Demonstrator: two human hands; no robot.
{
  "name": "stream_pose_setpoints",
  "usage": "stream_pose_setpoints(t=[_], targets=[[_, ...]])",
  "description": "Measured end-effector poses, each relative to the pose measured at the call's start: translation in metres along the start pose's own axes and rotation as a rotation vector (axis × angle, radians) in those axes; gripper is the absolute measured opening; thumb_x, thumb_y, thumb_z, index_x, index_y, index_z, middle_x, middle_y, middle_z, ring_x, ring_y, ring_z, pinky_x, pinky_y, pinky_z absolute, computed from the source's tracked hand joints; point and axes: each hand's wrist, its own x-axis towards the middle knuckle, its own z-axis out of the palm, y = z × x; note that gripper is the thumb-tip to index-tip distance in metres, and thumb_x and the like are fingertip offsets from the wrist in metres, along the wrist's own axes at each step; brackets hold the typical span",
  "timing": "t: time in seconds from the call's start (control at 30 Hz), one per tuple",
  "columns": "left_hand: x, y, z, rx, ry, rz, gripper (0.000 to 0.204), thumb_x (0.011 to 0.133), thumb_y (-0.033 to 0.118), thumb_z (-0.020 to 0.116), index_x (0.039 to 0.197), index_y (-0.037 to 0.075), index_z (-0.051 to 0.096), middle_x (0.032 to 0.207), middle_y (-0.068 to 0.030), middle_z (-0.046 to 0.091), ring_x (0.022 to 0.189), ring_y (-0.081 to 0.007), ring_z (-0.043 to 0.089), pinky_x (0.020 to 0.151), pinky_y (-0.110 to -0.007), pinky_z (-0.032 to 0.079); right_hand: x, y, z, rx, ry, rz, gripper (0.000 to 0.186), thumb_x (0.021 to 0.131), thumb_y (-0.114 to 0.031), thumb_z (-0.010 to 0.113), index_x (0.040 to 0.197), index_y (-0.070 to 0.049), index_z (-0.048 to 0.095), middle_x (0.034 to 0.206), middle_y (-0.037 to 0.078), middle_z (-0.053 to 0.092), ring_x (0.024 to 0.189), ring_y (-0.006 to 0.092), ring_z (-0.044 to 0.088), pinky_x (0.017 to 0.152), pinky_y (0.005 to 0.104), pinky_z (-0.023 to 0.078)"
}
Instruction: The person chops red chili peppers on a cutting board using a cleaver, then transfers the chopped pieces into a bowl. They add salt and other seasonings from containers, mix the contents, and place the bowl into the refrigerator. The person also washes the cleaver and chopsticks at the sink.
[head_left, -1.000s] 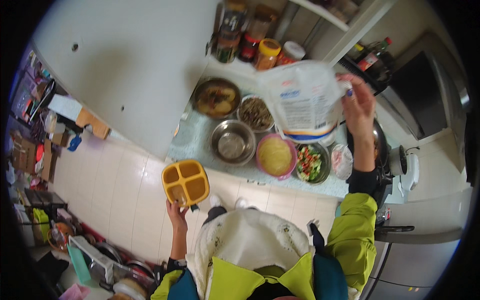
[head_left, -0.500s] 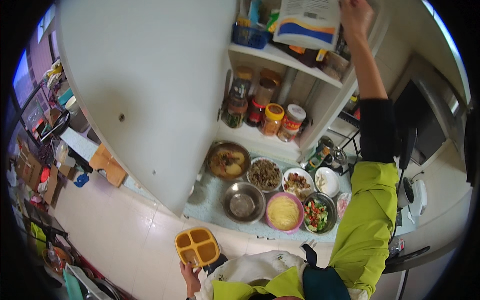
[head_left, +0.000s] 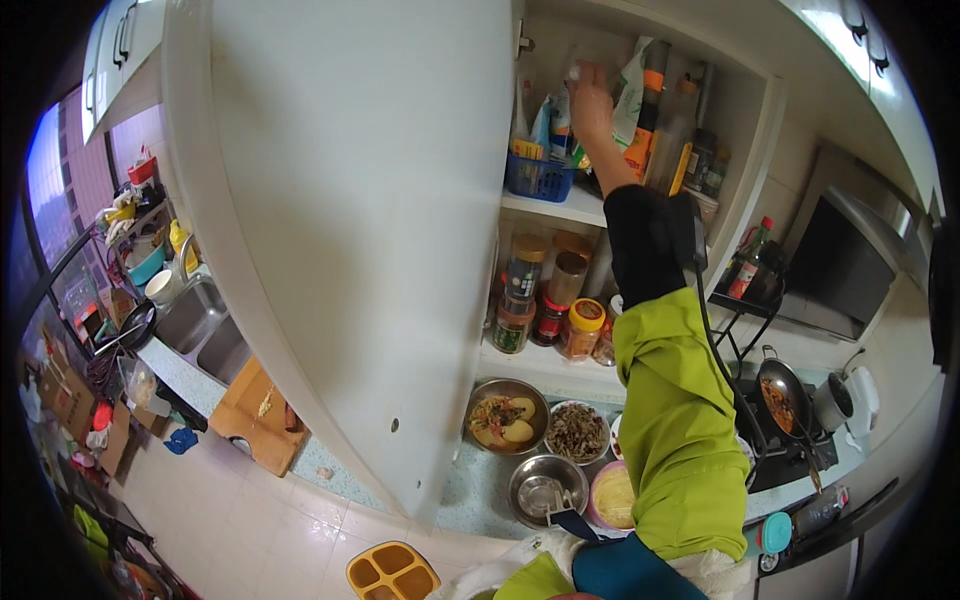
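My right hand (head_left: pixel 594 100) reaches into the upper shelf of an open wall cabinet, fingers drawn together at a pale, see-through item that I cannot make out. Right beside it are a white and green bag (head_left: pixel 630 92) and a blue basket (head_left: pixel 538 178) holding packets. The sleeve is yellow-green with a black cuff. At the lower edge shows a yellow-orange tray (head_left: pixel 393 572) with several compartments; my left hand is out of the picture below it.
The wide cabinet door (head_left: pixel 350 200) stands open on the left. Lidded jars (head_left: pixel 583 330) fill the lower shelf. Bowls of food and a steel bowl (head_left: pixel 547 490) sit on the counter below. At right, a wok (head_left: pixel 785 400) with food rests on the stove.
The view has tilted upward. My right hand has moved left and further into the upper shelf, and the white pouch with blue and orange bands is no longer in it. My left hand has left the picture.
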Motion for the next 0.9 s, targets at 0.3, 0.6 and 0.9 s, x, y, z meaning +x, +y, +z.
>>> stream_pose_setpoints(t=[0.3,0.6,0.9], targets=[[0.013,0.006,0.009,-0.005,0.002,0.006,0.044,0.078,0.025,0.052,0.119,0.015,0.037,0.111,-0.003,0.047,0.102,-0.0178,0.049,0.063,-0.031,0.051,-0.015,-0.049,-0.001,0.171,-0.399,-0.093,0.014,0.068,-0.006,0.058,0.081,0.0,0.06,0.084,0.02,0.058,0.076,0.0359,0.058,0.067,0.0385,0.049],[0.013,0.003,0.005,-0.02,0.018,0.019,0.046,0.078,0.026,0.052,0.12,0.015,0.037,0.113,-0.003,0.046,0.103,-0.0185,0.048,0.064,-0.032,0.051,-0.012,-0.03,0.051,0.297,-0.454,0.494,0.016,0.075,-0.013,0.055,0.079,0.001,0.062,0.072,0.018,0.06,0.076,0.0276,0.062,0.061,0.0345,0.05],[0.008,-0.007,-0.002,-0.041,0.026,0.03,0.048,0.078,0.027,0.053,0.121,0.015,0.036,0.114,-0.003,0.046,0.105,-0.0191,0.047,0.065,-0.032,0.051,0.021,-0.025,-0.005,0.754,0.131,0.981,0.027,0.071,-0.021,0.058,0.073,0.005,0.062,0.064,0.014,0.059,0.061,0.0195,0.054,0.061,0.0338,0.043]])
